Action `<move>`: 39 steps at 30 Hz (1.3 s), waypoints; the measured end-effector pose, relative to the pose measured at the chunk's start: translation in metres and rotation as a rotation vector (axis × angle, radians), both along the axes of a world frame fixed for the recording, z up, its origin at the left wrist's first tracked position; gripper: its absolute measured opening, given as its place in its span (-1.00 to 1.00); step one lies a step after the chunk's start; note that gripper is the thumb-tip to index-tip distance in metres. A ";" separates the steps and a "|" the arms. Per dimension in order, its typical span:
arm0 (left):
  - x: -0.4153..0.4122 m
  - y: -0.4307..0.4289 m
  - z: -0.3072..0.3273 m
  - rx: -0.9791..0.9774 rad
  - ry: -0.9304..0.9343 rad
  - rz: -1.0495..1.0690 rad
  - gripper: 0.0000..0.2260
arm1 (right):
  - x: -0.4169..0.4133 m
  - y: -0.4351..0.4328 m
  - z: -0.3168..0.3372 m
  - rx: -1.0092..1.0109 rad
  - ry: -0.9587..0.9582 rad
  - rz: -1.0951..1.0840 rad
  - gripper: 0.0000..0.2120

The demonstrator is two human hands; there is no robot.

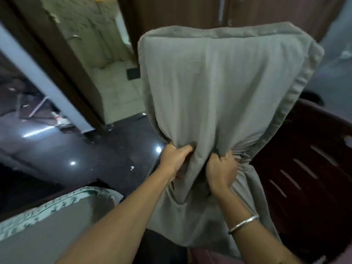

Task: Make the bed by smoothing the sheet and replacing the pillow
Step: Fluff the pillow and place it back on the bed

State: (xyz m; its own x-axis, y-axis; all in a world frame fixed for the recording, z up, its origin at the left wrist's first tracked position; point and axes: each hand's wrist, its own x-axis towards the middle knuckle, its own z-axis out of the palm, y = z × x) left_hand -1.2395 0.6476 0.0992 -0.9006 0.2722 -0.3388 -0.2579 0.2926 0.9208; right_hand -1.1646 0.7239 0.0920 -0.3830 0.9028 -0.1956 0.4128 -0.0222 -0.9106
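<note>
A grey pillow [224, 88] in a loose grey case stands upright in the air in front of me, its flanged edge at the top. My left hand [175, 161] and my right hand [222, 169] both grip the case where it is bunched together below the filling. The slack end of the case hangs down between my forearms. At the lower left lies a corner of the bed [47, 225], with a grey sheet and a green-patterned white border.
A dark red plastic chair [304, 168] with slots in its back stands close on the right. Glossy dark floor [85, 149] spreads to the left. Beyond it an open doorway shows a pale tiled room [112, 77]. Brown wooden doors [190, 10] stand behind the pillow.
</note>
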 end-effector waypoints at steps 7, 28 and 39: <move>0.056 -0.133 0.066 -0.032 0.271 0.199 -0.13 | 0.008 -0.105 0.059 0.161 0.160 0.373 -0.66; 0.507 -0.459 0.122 -0.481 0.423 1.352 -0.28 | 0.349 -0.451 0.119 0.021 0.270 1.523 -0.46; 0.730 -0.451 0.100 -0.512 0.136 1.926 -0.41 | 0.544 -0.507 0.103 0.205 0.207 2.192 -0.36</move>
